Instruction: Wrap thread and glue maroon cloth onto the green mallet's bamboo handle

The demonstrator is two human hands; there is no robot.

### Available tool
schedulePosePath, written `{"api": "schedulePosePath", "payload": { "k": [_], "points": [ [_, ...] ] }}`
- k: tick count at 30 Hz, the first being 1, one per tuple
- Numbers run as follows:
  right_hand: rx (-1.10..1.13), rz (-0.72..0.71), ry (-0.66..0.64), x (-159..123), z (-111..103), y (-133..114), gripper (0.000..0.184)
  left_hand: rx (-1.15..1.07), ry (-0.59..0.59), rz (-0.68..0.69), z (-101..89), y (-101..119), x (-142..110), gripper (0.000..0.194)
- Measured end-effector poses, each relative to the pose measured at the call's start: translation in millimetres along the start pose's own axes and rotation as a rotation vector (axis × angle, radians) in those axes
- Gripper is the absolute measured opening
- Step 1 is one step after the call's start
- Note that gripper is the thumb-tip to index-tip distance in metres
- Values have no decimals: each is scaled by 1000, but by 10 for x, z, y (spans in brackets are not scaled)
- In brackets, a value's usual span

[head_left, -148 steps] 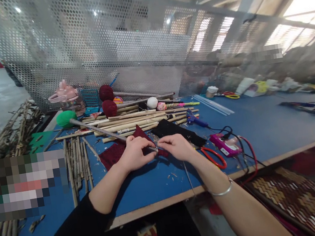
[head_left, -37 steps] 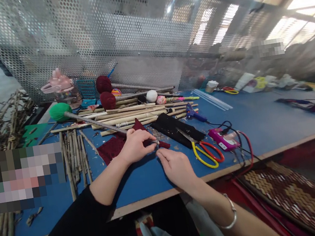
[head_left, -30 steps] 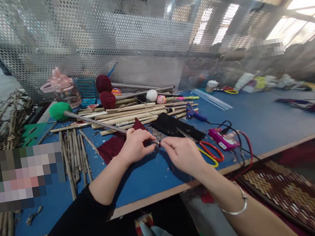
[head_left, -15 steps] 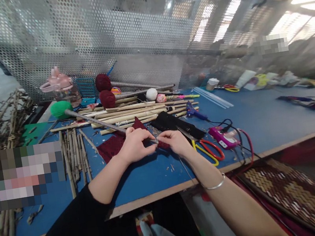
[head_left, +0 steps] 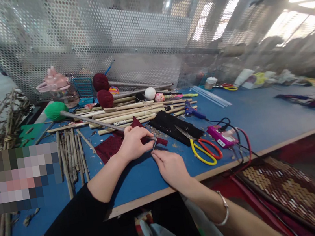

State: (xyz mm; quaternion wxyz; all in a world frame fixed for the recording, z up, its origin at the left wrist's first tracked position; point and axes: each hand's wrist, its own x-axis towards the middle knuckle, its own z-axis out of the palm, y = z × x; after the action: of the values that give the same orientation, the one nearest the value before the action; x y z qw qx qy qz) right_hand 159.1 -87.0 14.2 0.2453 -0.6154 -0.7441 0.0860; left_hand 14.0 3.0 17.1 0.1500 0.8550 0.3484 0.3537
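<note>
A grey stick [head_left: 95, 122] with a green ball [head_left: 56, 110] on its far end slants across the table. My left hand [head_left: 135, 142] is closed round the stick's near end, thumb and forefinger at its tip. From that tip a thin grey strip [head_left: 154, 144] runs down to my right hand [head_left: 171, 167], whose thumb and forefinger pinch it. Dark red cloth [head_left: 107, 149] lies flat under and beside my left hand. To the right are a black cloth [head_left: 170, 124] and scissors [head_left: 203, 151] with one yellow and one red handle.
Bare twigs [head_left: 72, 155] lie at the left, pale sticks [head_left: 133, 116] behind my hands. Two dark red balls on sticks [head_left: 105, 98] rest near the perforated metal screen [head_left: 138, 37]. A blue glue gun [head_left: 193, 110] and a magenta device [head_left: 222, 136] with cables sit right.
My right hand has moved down and toward me, away from the stick's tip, with the strip now stretched between. My left hand keeps its hold. The whole view has shifted slightly.
</note>
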Motion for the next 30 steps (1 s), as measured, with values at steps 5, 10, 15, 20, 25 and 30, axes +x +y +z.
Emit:
{"api": "schedulePosePath", "payload": {
  "k": [5,10,15,20,25,30],
  "points": [
    [-88,-66,58,40,-264,-115,25,4,-10,5,12,-16,-11,15],
    [-79,-73,108,266,-464,73,25,2,-25,16,3,-14,-22,16],
    [115,11,109,486,-355,332,22,8,-38,12,-20,-1,-30,17],
    [347,172,7,626,-183,409,25,8,-25,19,-19,8,-38,17],
    [473,199,-66,655,-76,478,26,13,-33,-9,-12,0,-29,18],
    [331,180,-113,427,-27,495,28,-8,31,-37,-36,15,-2,16]
  ]
}}
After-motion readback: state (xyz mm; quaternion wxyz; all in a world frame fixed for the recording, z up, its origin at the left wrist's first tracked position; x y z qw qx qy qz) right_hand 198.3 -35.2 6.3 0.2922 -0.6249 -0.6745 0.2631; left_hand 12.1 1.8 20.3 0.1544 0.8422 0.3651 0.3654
